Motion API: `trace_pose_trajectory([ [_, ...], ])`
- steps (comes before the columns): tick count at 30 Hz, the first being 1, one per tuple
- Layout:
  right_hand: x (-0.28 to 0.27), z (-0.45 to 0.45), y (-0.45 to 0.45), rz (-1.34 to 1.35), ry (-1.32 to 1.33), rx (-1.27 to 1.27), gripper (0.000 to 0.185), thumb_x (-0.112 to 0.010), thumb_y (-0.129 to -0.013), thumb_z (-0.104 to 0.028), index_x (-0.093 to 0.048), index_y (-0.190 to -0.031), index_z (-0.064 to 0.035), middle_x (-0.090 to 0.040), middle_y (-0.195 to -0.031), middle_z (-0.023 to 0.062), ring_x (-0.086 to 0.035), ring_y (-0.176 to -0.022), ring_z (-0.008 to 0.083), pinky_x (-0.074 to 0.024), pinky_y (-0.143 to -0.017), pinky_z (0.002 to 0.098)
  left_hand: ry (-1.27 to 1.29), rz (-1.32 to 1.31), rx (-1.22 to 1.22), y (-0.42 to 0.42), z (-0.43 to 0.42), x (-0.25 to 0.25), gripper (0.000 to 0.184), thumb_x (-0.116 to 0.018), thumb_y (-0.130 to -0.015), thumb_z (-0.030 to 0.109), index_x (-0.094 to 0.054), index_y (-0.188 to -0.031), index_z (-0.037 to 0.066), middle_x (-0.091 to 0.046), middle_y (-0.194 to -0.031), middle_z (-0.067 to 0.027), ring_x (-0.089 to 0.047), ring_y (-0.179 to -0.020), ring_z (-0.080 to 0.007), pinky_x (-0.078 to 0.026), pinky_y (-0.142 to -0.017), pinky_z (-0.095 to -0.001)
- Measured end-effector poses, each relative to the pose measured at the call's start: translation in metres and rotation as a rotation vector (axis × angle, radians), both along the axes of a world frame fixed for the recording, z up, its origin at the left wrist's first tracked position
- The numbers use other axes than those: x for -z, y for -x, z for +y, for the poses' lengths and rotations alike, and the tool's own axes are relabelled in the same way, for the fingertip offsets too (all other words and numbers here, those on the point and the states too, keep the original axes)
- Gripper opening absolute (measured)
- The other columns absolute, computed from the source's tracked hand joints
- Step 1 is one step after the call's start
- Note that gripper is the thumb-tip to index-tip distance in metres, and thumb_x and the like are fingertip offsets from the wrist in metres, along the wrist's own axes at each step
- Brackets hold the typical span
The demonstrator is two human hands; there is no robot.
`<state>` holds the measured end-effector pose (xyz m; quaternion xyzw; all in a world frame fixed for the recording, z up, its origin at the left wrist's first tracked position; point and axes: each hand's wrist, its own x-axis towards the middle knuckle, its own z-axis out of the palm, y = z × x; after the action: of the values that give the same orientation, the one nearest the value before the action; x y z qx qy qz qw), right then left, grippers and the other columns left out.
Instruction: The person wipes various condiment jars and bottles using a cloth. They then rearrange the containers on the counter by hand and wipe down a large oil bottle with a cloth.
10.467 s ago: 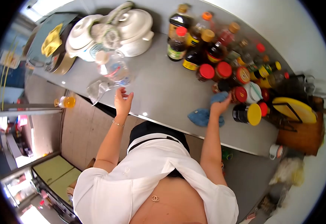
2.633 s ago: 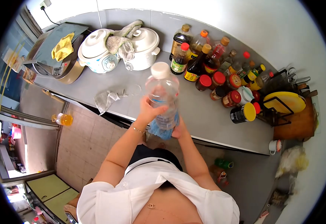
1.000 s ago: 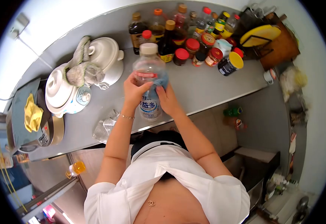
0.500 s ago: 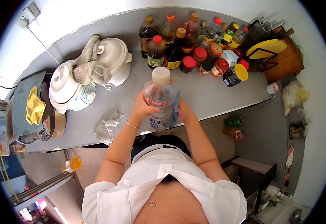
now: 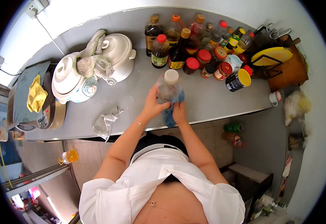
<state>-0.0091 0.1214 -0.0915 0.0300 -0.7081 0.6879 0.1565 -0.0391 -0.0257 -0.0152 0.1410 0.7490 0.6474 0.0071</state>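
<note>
A clear plastic bottle (image 5: pixel 166 91) with a white cap is over the front part of the grey counter, its cap toward the camera. My left hand (image 5: pixel 154 103) is wrapped round the bottle's left side. A blue cloth (image 5: pixel 169 118) lies against the bottle's near right side and hangs down toward the counter edge. My right hand (image 5: pixel 179 112) is closed on this cloth, pressing it to the bottle. The lower part of the bottle is hidden by my hands and the cloth. A crumpled grey cloth (image 5: pixel 106 123) lies on the counter left of my left forearm.
Sauce bottles (image 5: pixel 159 51) and red-lidded jars (image 5: pixel 191 65) crowd the back of the counter (image 5: pixel 215 100). Two white lidded pots (image 5: pixel 64 72) stand at the left beside a cooker with a yellow cloth (image 5: pixel 36 93). A yellow-lidded can (image 5: pixel 237 80) and a white mug (image 5: pixel 275 98) are at the right.
The bottle has tipped, its cap shifting right, and its printed lower part is now hidden. The blue cloth has come round to the near side, with my right hand moving left.
</note>
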Motion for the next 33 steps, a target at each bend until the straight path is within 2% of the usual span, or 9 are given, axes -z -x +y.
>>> trace_pose_trajectory([
  [6,0.018,0.005,0.002,-0.042,-0.031,-0.028,0.036,-0.035,-0.095,-0.020,-0.041,-0.124,0.0015,-0.048,-0.122,0.0116,-0.046,-0.109,0.0205,-0.0339,-0.095,0.0325,-0.094,-0.065,-0.069,0.004,0.010,0.000,0.085,-0.075,-0.057,0.010,-0.031,-0.130,0.003,-0.044,-0.120,-0.0116,-0.039,-0.118,-0.0228,-0.036,-0.096,-0.0357],
  [9,0.017,0.008,-0.020,-0.308,-0.450,0.023,0.037,-0.036,-0.095,-0.025,-0.044,-0.119,0.0028,-0.056,-0.108,0.0117,-0.050,-0.105,0.0220,-0.0366,-0.091,0.0320,-0.119,-0.070,-0.151,0.008,0.013,0.017,0.088,-0.079,-0.056,0.014,-0.031,-0.129,0.001,-0.045,-0.117,-0.0117,-0.041,-0.115,-0.0235,-0.036,-0.095,-0.0358],
  [12,0.014,0.021,-0.020,-0.393,0.006,-0.021,0.041,-0.033,-0.096,-0.031,-0.048,-0.115,0.0023,-0.059,-0.102,0.0096,-0.052,-0.100,0.0208,-0.0382,-0.088,0.0317,-0.104,-0.121,-0.183,0.001,0.006,0.000,0.086,-0.080,-0.057,0.015,-0.032,-0.127,0.001,-0.044,-0.116,-0.0118,-0.042,-0.113,-0.0232,-0.040,-0.091,-0.0355],
  [15,-0.045,0.026,-0.009,-0.279,0.205,-0.163,0.046,-0.032,-0.096,-0.037,-0.050,-0.113,0.0016,-0.058,-0.104,0.0096,-0.051,-0.099,0.0204,-0.0379,-0.087,0.0323,-0.018,-0.124,-0.215,-0.006,0.002,0.010,0.081,-0.079,-0.057,0.013,-0.035,-0.125,0.001,-0.045,-0.117,-0.0122,-0.043,-0.112,-0.0227,-0.042,-0.087,-0.0352],
  [19,-0.071,-0.017,-0.003,-0.039,0.130,-0.106,0.053,-0.028,-0.095,-0.043,-0.056,-0.106,0.0013,-0.059,-0.103,0.0100,-0.053,-0.097,0.0206,-0.0384,-0.086,0.0326,0.066,-0.073,-0.256,-0.018,0.009,-0.005,0.078,-0.079,-0.057,0.011,-0.037,-0.121,0.000,-0.046,-0.116,-0.0121,-0.046,-0.110,-0.0225,-0.043,-0.087,-0.0350],
  [24,-0.042,-0.001,0.011,-0.280,0.038,-0.092,0.055,-0.025,-0.095,-0.042,-0.053,-0.110,0.0027,-0.059,-0.104,0.0100,-0.054,-0.096,0.0222,-0.0395,-0.086,0.0327,-0.045,-0.009,-0.248,-0.036,0.005,-0.025,0.077,-0.078,-0.055,0.010,-0.038,-0.120,0.001,-0.046,-0.115,-0.0111,-0.046,-0.109,-0.0228,-0.041,-0.090,-0.0349],
  [26,-0.036,0.003,0.013,-0.397,0.263,-0.183,0.055,-0.026,-0.095,-0.042,-0.051,-0.113,0.0023,-0.058,-0.107,0.0105,-0.055,-0.097,0.0228,-0.0401,-0.087,0.0329,0.070,0.094,-0.251,-0.040,0.002,-0.037,0.077,-0.079,-0.055,0.011,-0.038,-0.120,0.002,-0.046,-0.115,-0.0106,-0.045,-0.110,-0.0230,-0.040,-0.091,-0.0352],
  [30,-0.038,0.013,0.022,-0.767,0.690,-0.329,0.053,-0.029,-0.093,-0.044,-0.052,-0.115,-0.0011,-0.057,-0.113,0.0113,-0.056,-0.099,0.0238,-0.0420,-0.089,0.0346,-0.178,0.082,-0.192,-0.040,-0.002,-0.053,0.081,-0.079,-0.055,0.014,-0.035,-0.123,0.002,-0.046,-0.116,-0.0109,-0.045,-0.111,-0.0236,-0.038,-0.094,-0.0370],
  [33,-0.056,0.027,0.021,-0.753,1.212,-0.675,0.050,-0.031,-0.092,-0.042,-0.050,-0.119,-0.0030,-0.053,-0.121,0.0108,-0.054,-0.105,0.0252,-0.0434,-0.092,0.0398,-0.301,0.115,-0.161,-0.040,-0.001,-0.065,0.084,-0.079,-0.056,0.016,-0.033,-0.126,0.002,-0.045,-0.117,-0.0115,-0.045,-0.112,-0.0242,-0.037,-0.096,-0.0380],
])
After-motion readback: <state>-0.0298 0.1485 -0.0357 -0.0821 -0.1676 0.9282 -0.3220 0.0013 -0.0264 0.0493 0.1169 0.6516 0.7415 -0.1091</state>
